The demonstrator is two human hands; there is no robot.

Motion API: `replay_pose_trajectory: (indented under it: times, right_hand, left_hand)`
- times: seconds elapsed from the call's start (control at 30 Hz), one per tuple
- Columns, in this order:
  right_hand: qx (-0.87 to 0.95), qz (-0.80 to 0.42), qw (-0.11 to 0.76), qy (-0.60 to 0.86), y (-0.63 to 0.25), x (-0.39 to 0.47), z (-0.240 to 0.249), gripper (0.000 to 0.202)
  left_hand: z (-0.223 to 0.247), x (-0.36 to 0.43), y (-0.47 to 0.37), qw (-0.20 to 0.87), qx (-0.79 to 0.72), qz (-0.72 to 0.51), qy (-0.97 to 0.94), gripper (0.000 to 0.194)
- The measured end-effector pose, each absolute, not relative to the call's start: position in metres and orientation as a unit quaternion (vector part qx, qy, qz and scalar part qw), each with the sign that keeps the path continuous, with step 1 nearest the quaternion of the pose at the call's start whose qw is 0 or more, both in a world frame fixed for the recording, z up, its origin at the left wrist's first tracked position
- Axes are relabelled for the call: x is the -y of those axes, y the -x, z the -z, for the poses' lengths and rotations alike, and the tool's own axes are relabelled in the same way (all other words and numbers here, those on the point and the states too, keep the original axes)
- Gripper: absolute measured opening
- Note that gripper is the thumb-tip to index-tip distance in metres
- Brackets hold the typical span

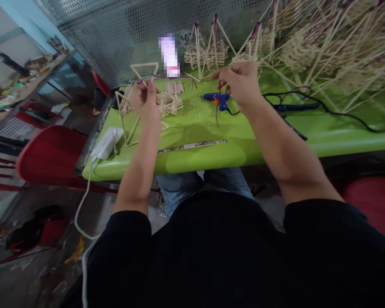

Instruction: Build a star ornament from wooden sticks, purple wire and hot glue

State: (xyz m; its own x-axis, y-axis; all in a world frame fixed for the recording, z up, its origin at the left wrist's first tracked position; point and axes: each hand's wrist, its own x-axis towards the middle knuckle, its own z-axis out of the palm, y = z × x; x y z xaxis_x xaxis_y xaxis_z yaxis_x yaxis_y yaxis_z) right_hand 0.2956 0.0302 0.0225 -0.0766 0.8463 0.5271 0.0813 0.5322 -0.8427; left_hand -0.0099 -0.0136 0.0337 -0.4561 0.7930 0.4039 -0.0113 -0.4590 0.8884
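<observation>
The wooden-stick frame (144, 65) is pinched in the left hand (146, 98) above the left end of the green table (125, 166), and farther right the right hand (240, 83) pinches a thin purple cord (217, 117) over the blue glue gun (223, 102).

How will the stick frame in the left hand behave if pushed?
The stick frame is probably light for its size: thin sticks around open gaps. Straight sticks suggest stiffness, though the slim corner joints could break under a hard push. Its angular outline makes rolling unlikely.
</observation>
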Motion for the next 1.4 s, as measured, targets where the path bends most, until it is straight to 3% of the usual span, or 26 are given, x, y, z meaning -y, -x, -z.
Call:
replay_pose_trajectory:
  times: [0.23, 0.5, 0.7, 1.1, 1.4]
  right_hand:
    - [0.479, -0.447, 0.605, 0.452, -0.332, -0.065, -0.015, 0.059]
    - [0.479, -0.549, 0.571, 0.378, -0.306, -0.04, -0.024, 0.056]
    - [0.547, -0.517, 0.572, 0.326, -0.284, -0.004, -0.036, 0.044]
    - [0.722, -0.413, 0.465, 0.304, -0.278, 0.006, -0.029, 0.038]
    - [0.741, -0.401, 0.428, 0.327, -0.271, 0.022, -0.034, 0.066]
  left_hand:
    - [-0.021, -0.003, 0.019, 0.219, -0.418, -0.762, -0.444, 0.031]
    - [0.001, -0.019, 0.019, 0.255, -0.34, -0.736, -0.526, 0.03]
    - [0.009, -0.008, 0.014, 0.384, -0.28, -0.625, -0.619, 0.043]
    - [0.003, 0.014, 0.002, 0.453, -0.338, -0.561, -0.605, 0.039]
    - [0.0, 0.017, 0.004, 0.462, -0.312, -0.591, -0.584, 0.035]
